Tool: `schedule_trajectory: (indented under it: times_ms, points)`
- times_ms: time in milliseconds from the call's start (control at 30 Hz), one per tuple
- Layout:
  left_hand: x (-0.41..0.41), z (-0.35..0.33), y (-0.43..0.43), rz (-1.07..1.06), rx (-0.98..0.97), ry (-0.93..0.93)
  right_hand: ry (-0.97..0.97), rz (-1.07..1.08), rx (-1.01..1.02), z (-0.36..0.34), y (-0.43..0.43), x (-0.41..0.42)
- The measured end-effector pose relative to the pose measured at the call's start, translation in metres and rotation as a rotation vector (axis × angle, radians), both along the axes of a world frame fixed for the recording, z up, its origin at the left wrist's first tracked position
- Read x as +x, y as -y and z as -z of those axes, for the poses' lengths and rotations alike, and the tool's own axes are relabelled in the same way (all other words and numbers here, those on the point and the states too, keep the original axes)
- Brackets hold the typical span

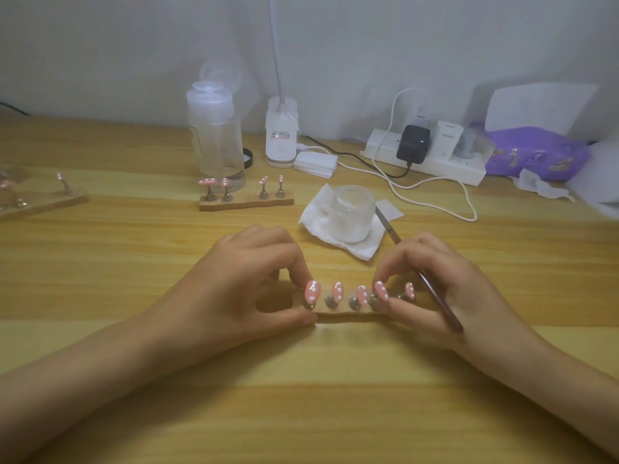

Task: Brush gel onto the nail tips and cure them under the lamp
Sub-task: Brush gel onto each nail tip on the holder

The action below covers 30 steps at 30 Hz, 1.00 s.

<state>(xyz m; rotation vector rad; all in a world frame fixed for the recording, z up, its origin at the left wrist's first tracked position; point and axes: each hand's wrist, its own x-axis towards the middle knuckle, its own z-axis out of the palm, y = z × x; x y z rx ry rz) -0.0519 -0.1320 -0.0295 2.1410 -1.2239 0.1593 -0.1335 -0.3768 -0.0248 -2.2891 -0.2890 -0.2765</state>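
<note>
jar (351,212) close behind nail stand (348,317)

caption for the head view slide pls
Left hand and right hand grip a wooden strip stand of five pink white-dotted nail tips, the right also holding a thin dark-handled brush.

White power strip (435,167) seen by wall, black adapter (412,144) plugged in; purple packet (536,154) laid beside; clear pump bottle (214,135) set leftward.

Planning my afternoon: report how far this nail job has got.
Done, apparently: the five nail tips on the near holder are pink with white dots. In hand: the left hand and right hand pinch that holder's ends, the right also holding the brush. Left: curing; the holder sits out on the table.
</note>
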Motion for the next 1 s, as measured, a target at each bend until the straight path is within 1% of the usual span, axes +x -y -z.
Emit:
schedule_trajectory:
  times_ms: [267,400,667,867,1000]
  points:
    - [-0.0001,-0.0006,0.0013,0.033,-0.002,0.012,0.004,0.0,0.066,0.0028,0.0009,-0.0005]
    - [0.0,-0.0016,0.0017,0.047,-0.004,-0.008,0.02,-0.006,0.019,0.0026,0.0008,-0.0004]
    - [0.0001,-0.0023,0.002,0.047,-0.014,-0.072,0.025,-0.006,0.012,0.0005,0.0015,-0.0008]
    - [0.0002,-0.0012,0.0027,0.059,-0.02,-0.047,-0.01,-0.005,0.068,-0.001,0.0003,-0.001]
    - [0.0003,-0.0011,0.0025,0.06,-0.022,-0.043,0.0,-0.012,0.078,-0.0019,0.0013,0.0001]
